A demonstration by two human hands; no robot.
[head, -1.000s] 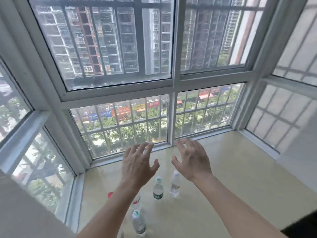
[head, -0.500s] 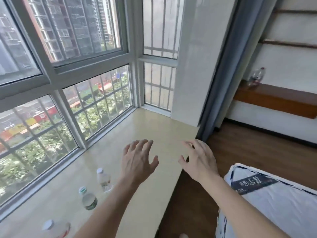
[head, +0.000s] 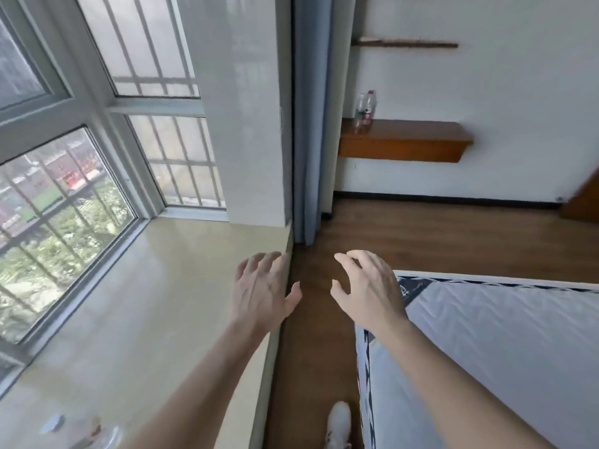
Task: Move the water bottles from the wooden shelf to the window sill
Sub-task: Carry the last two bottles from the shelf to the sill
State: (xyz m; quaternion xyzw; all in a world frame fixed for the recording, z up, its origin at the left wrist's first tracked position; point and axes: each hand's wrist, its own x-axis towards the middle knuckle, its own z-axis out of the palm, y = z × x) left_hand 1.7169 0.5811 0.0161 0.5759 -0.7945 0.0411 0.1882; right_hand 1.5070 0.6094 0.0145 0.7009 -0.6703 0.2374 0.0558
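Observation:
A clear water bottle with a red label (head: 365, 106) stands at the left end of the wooden shelf (head: 405, 142) on the far white wall. The cream window sill (head: 155, 286) spreads out at the left. A blurred bottle (head: 97, 432) lies or stands at its bottom left edge of view. My left hand (head: 262, 293) hovers over the sill's right edge, fingers spread and holding nothing. My right hand (head: 366, 286) floats over the brown floor beside the mattress, fingers loosely bent and holding nothing. Both hands are far from the shelf.
A white mattress (head: 502, 351) with dark trim fills the lower right. A blue-grey curtain (head: 319, 124) hangs beside a white pillar (head: 246, 108). Brown wooden floor (head: 437, 234) runs between sill and shelf. A thin upper shelf (head: 405, 44) is higher on the wall. A white shoe (head: 338, 422) shows below.
The view has swung right from the window and the bottles on the sill toward the room and the shelf. Both hands stay raised and hold nothing.

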